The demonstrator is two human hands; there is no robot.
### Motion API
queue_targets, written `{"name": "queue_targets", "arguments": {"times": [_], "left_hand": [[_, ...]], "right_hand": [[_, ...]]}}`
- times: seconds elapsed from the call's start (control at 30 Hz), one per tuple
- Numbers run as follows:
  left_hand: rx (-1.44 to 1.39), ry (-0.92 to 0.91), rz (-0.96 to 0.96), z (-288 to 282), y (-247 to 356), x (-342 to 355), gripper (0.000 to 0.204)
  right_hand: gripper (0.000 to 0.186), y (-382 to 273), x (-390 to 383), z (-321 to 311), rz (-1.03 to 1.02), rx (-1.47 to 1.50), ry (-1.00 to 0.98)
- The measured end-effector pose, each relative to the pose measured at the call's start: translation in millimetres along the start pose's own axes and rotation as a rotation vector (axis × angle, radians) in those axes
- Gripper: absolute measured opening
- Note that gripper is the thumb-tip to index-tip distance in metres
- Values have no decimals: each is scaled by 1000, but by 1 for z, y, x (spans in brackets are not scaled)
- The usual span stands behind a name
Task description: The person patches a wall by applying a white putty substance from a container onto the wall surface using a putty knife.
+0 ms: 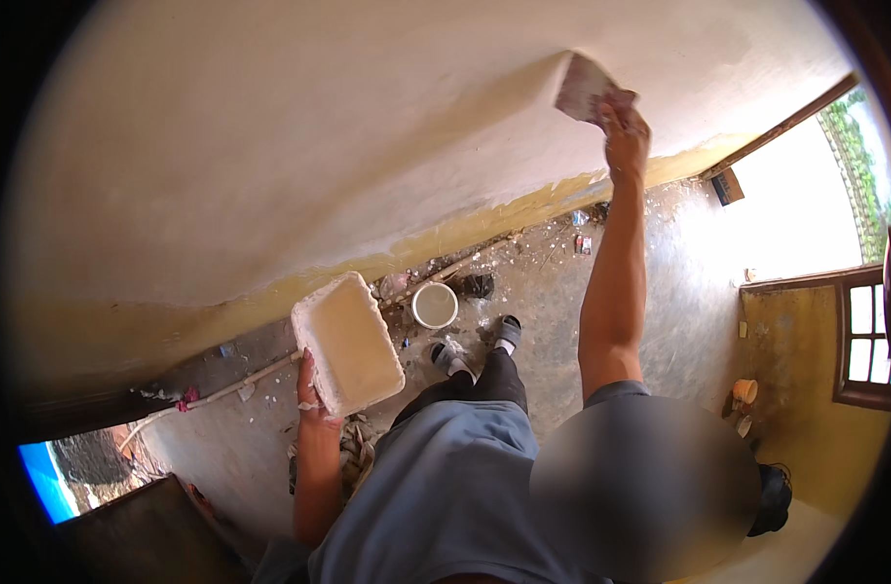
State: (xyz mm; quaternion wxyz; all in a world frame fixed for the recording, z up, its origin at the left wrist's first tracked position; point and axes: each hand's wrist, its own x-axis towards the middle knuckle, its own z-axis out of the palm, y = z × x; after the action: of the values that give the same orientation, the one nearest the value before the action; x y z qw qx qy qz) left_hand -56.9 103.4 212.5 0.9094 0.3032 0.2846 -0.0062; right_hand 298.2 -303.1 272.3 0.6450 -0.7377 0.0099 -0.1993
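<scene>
My right hand (625,136) reaches far up and forward, closed around a wide putty knife (584,90). The blade lies against the pale, coated wall (368,127). Low on the left, my left hand (314,389) grips the side of a rectangular plastic tub (352,343). White paste crusts the tub's rim, and a smooth cream layer covers its inside. Part of the left hand is hidden behind the tub. White smears show on the left wrist.
A round white bucket (435,306) stands on the concrete floor (543,292) by my sandalled feet. A long pole (270,370) lies along the wall's foot among debris. A bright doorway (806,185) opens at the right, near a wooden-framed window (866,336).
</scene>
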Motion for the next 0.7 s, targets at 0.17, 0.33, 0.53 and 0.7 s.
{"name": "queue_targets", "arguments": {"times": [0.17, 0.33, 0.53, 0.7], "left_hand": [[-33, -63, -7, 27, -2, -3, 66], [-46, -77, -30, 17, -2, -2, 67], [-57, -89, -51, 16, -6, -2, 66], [-44, -91, -34, 15, -10, -4, 66]], "right_hand": [[15, 0, -87, 104, -305, -168, -180], [22, 20, 16, 17, -133, -30, 159], [20, -44, -53, 50, -94, 1, -48], [18, -45, -23, 65, -141, -212, -4]]}}
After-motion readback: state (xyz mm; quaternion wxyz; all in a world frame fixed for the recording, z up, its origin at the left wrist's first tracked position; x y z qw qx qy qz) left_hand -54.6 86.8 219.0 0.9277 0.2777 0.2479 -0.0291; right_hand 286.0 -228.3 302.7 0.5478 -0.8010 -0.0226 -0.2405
